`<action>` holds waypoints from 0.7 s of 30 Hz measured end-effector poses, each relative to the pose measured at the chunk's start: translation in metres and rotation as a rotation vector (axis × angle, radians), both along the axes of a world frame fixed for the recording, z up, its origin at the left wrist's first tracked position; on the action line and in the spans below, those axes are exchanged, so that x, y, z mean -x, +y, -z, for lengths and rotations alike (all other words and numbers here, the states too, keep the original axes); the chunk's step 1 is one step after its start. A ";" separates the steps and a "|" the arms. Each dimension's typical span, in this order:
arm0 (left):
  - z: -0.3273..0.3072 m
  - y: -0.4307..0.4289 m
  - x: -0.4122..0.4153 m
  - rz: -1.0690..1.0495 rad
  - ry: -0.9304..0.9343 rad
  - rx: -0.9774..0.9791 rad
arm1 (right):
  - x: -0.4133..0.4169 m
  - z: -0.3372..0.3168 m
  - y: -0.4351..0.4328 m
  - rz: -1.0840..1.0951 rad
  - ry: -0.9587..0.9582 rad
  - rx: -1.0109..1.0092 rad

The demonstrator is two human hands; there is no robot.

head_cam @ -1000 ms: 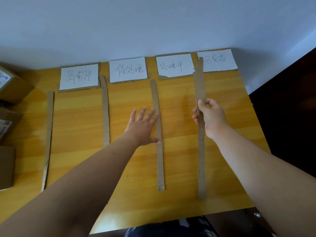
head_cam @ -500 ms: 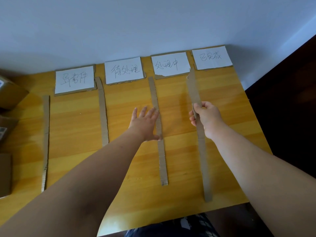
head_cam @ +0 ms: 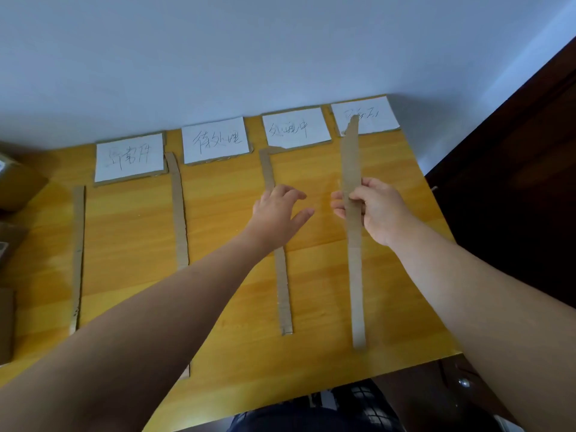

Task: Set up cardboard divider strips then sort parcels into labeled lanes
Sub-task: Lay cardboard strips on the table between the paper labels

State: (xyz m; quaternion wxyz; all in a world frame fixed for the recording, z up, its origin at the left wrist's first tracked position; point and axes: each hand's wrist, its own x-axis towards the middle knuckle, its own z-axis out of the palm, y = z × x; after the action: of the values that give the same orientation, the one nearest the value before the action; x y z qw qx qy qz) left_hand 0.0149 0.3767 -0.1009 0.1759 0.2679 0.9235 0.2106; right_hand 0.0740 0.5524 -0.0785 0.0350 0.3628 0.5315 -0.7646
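My right hand (head_cam: 375, 210) grips a long cardboard strip (head_cam: 353, 269) near its middle; the strip's far tip overlaps the rightmost paper label (head_cam: 378, 118). My left hand (head_cam: 279, 213) hovers with fingers spread over the third strip (head_cam: 282, 288), which lies flat on the yellow wooden table (head_cam: 230, 213). Two more strips lie flat: one at the far left (head_cam: 78, 254) and one (head_cam: 179, 210) partly hidden under my left forearm. Three other handwritten labels (head_cam: 129, 159) (head_cam: 215, 143) (head_cam: 296, 127) line the table's far edge.
Brown cardboard parcels (head_cam: 18, 182) (head_cam: 6, 325) sit at the table's left edge. A pale wall rises behind the labels. A dark cabinet (head_cam: 514, 169) stands right of the table. The table's near edge runs just above my lap.
My right hand has lifted the strip, and its far tip now covers part of the rightmost label. My left hand has risen off the third strip and shifted toward the right hand.
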 end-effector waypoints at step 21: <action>-0.037 0.124 -0.031 -0.513 -0.511 -0.548 | -0.020 -0.015 0.078 -0.375 0.023 -0.307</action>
State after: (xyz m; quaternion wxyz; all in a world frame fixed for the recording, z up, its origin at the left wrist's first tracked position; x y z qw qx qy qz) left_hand 0.0455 0.5012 -0.0638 0.2630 0.0068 0.7973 0.5433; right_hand 0.0944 0.6308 -0.0633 0.1150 0.2501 0.6998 -0.6591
